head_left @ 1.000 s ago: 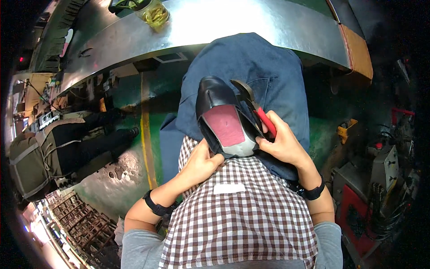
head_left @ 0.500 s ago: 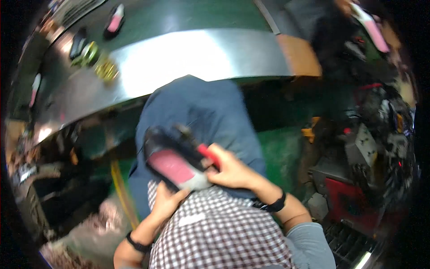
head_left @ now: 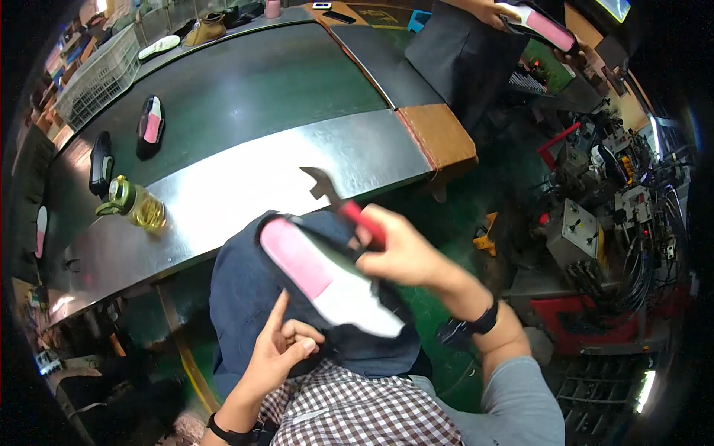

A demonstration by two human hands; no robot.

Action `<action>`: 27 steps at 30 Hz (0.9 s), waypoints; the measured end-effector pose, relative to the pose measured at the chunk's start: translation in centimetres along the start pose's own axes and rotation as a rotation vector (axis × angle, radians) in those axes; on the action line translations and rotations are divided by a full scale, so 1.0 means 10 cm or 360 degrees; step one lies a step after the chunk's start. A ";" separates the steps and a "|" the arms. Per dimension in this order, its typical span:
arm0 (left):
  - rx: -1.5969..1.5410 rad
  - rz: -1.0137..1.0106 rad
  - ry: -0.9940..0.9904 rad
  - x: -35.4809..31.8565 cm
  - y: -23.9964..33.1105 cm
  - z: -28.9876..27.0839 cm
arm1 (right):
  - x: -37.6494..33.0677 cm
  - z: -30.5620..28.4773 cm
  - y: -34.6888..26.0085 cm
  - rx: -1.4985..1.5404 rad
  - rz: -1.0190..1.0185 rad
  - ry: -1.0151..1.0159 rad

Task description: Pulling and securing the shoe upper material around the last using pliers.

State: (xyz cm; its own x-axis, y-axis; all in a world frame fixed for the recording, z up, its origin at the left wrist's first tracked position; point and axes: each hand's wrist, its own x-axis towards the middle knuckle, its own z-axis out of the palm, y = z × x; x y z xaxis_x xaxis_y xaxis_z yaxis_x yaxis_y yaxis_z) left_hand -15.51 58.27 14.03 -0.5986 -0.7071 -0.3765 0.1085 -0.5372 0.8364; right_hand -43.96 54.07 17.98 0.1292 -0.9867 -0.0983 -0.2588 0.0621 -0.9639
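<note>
A dark shoe (head_left: 292, 256) lies across my lap, its pink and white underside facing up. Just above the shoe, my right hand (head_left: 394, 245) is closed round the red handles of a pair of pincers (head_left: 325, 187), whose dark metal head points up and to the left. My left hand (head_left: 279, 349) is beside the shoe's near left edge, index finger stretched out and the other fingers partly curled. Nothing shows in that hand. A checked apron (head_left: 364, 409) and dark cloth (head_left: 242, 297) cover my lap.
A green-topped bench (head_left: 253, 89) with a metal front edge runs ahead. On it are a yellow-green bottle (head_left: 137, 204), a pink and white shoe (head_left: 151, 126) and a grey crate (head_left: 100, 78). Machinery (head_left: 576, 230) stands right. Another person's hand (head_left: 487, 11) holds a shoe at upper right.
My left hand has come off the shoe. My right hand and the pincers have risen slightly, the pincers' head clear of the shoe. The view has shifted, showing more of the bench.
</note>
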 end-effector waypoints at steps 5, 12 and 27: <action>0.0269 0.0303 0.0324 0.24 0.18 -0.33 | 0.41 -1.07 -0.09 -0.0379 0.0097 0.0406; 0.0438 0.0495 0.0795 0.68 0.40 -1.02 | 1.29 -2.16 0.31 -0.1317 0.0006 0.1156; 0.1147 0.0554 0.2311 3.13 1.56 -2.86 | 1.48 -2.59 1.96 -0.0860 -0.0274 0.1436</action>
State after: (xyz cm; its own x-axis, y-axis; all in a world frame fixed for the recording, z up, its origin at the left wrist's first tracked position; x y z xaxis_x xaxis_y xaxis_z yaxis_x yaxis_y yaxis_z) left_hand -9.87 14.66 3.89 0.6104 -0.7739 0.1688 -0.5440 -0.2547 0.7995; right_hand -71.89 36.84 4.05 -0.4954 -0.7356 0.4620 -0.7237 0.0553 -0.6879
